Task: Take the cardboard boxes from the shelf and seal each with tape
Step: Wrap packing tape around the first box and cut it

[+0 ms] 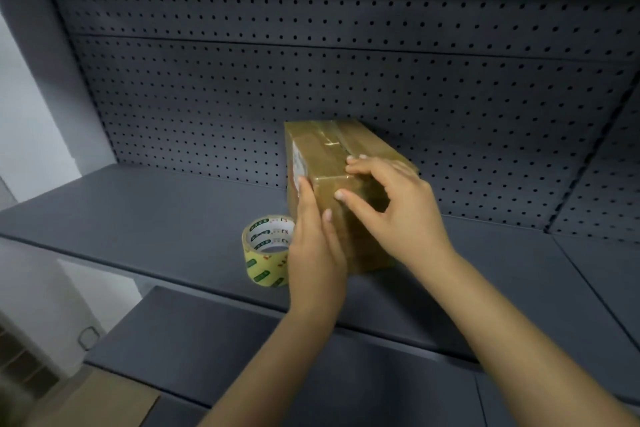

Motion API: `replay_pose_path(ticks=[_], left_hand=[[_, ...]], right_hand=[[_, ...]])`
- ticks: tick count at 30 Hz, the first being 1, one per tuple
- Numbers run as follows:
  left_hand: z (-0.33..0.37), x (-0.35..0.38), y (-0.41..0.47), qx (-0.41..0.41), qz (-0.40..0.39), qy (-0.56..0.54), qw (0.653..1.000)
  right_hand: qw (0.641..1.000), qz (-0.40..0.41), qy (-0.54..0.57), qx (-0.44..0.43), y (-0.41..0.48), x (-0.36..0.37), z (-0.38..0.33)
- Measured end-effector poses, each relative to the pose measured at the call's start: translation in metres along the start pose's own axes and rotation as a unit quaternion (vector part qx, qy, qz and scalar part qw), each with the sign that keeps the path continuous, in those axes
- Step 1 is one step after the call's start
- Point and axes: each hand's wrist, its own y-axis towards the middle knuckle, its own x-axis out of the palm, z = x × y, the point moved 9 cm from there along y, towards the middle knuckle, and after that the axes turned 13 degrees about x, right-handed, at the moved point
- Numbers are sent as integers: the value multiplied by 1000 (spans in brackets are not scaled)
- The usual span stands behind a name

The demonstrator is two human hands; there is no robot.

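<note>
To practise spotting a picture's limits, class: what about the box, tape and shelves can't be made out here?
- Head view: label on cardboard box, too small and blurred to read.
- Head view: tape roll, right side behind the left hand.
- Head view: box's near end, partly behind the right hand.
- Head view: brown sheet bottom left, blurred, cut by the edge.

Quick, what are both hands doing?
Left hand: open, pressed flat against the box side.
Right hand: curled over the box's top edge, holding it.
</note>
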Motion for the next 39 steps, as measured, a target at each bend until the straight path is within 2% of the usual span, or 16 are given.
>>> replay_pose_path(ticks=[3, 9, 13, 16, 18, 22, 25, 29, 35, 39], left_hand=[[-6, -1, -7, 17, 20, 3, 1000], [-8, -15, -9, 54, 41, 25, 997], [-16, -34, -6, 45, 94, 17, 994], [-18, -45, 0, 69, 121, -1, 990], [-23, -51, 8, 69, 108, -32, 991], [-33, -57, 19, 83, 81, -24, 993], [-29, -56, 10, 109, 98, -3, 989], [-31, -52, -1, 92, 116, -34, 988], [-24, -48, -3, 152, 136, -58, 977], [-29, -50, 4, 124, 111, -69, 984]], right_hand=[[1000, 10, 1, -12, -2, -1, -4], [999, 22, 38, 19, 0, -3, -6], [996, -34, 64, 58, 8, -4, -3], [990, -69, 83, 94, 13, -6, 0], [987, -52, 97, 119, 14, -7, -2], [981, 14, 108, 159, 16, -1, -8], [985, -4, 110, 137, 14, 2, -10], [995, -46, 63, 66, 8, -1, -9], [999, -16, 45, 22, 4, 0, -12], [993, -94, 53, 41, 11, -1, -8]])
